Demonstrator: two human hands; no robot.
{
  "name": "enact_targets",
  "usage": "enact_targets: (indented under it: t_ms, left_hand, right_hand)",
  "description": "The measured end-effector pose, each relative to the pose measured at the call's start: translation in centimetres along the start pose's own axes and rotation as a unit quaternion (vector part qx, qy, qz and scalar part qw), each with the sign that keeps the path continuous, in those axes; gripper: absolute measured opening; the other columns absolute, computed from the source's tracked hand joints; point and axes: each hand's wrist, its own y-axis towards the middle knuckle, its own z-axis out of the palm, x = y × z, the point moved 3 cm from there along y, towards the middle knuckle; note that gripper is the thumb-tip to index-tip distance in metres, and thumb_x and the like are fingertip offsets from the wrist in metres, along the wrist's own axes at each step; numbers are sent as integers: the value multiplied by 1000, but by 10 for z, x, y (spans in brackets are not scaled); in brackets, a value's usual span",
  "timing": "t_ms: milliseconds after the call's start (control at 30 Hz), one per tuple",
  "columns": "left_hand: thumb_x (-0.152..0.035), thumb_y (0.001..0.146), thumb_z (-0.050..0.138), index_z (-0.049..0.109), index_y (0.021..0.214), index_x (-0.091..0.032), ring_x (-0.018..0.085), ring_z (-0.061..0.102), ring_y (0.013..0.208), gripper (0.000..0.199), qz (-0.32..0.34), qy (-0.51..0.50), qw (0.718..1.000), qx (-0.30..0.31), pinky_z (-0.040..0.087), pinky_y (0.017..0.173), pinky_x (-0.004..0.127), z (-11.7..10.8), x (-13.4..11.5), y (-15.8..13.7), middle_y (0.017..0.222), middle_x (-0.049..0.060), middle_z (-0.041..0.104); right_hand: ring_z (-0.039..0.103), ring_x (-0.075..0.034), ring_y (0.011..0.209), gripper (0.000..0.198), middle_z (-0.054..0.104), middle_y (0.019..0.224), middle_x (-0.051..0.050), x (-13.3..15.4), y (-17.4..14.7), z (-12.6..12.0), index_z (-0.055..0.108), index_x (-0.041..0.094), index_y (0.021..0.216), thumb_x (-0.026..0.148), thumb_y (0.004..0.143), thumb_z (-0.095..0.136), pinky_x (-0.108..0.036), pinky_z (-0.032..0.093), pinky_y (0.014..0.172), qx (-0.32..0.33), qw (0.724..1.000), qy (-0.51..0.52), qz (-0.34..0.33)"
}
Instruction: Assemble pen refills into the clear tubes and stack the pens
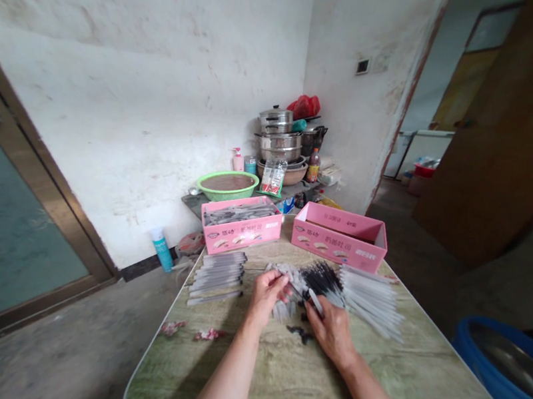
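My right hand [334,334] is closed on a pale translucent pen [316,302], one end of which shows above the fingers. My left hand [266,296] has its thumb and fingers pinched together beside a loose heap of small clear pieces that look like pen caps [283,311]; what the fingertips hold is too small to make out. Right of the hands fans out a pile of translucent pens [374,304], their black ends [322,279] toward the middle. Small black parts [300,334] lie between the hands. Several pens [217,277] are laid side by side at the table's left.
A pink box [244,233] filled with pens stands at the table's back edge. Another pink box [339,245] sits angled at right. Behind are a green basin [230,193] and stacked steel pots [280,140]. A blue tub [510,350] stands at lower right.
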Motion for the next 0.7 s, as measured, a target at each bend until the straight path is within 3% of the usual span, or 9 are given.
enact_targets:
  t_ms: [200, 300, 433, 567, 700]
  left_hand:
    - [-45, 68, 80, 66, 81, -11, 10, 59, 55, 39, 28, -94, 993, -67, 42, 47, 19, -9, -8, 2, 68, 2, 64]
    - [-41, 66, 83, 66, 84, -12, 10, 59, 57, 39, 35, -144, 984, -102, 42, 48, 18, -13, -8, 3, 70, 2, 65]
    - [-39, 64, 84, 63, 81, -12, 10, 59, 55, 38, 24, -149, 984, -93, 42, 47, 19, -11, -7, 2, 66, 0, 64]
    - [-38, 63, 85, 61, 77, -13, 8, 54, 51, 37, 14, -142, 986, -81, 41, 46, 18, -8, -7, 0, 62, -2, 60]
    - [-36, 63, 86, 62, 78, -12, 7, 52, 50, 36, 12, -147, 985, -87, 39, 47, 18, -10, -6, -1, 61, -2, 60]
  right_hand:
    - [58, -18, 53, 41, 60, 58, 0, 6, 3, -2, 60, 21, 84, 53, 97, 39, -26, 37, 55, 41, 996, 43, 67]
    - [54, -16, 53, 47, 56, 56, 1, 8, 5, -7, 58, 21, 75, 53, 99, 32, -26, 36, 56, 30, 989, 102, 100]
    - [51, -15, 54, 49, 55, 55, 1, -3, 7, -11, 61, 19, 66, 58, 92, 46, -26, 37, 54, -11, 968, 205, 142]
    - [49, -13, 49, 45, 57, 56, 2, -20, 7, -5, 71, 16, 82, 58, 85, 57, -24, 37, 49, -59, 921, 317, 218]
    - [46, -12, 41, 42, 59, 55, 3, -22, 6, 3, 67, 17, 86, 59, 80, 63, -22, 34, 40, -59, 855, 439, 268]
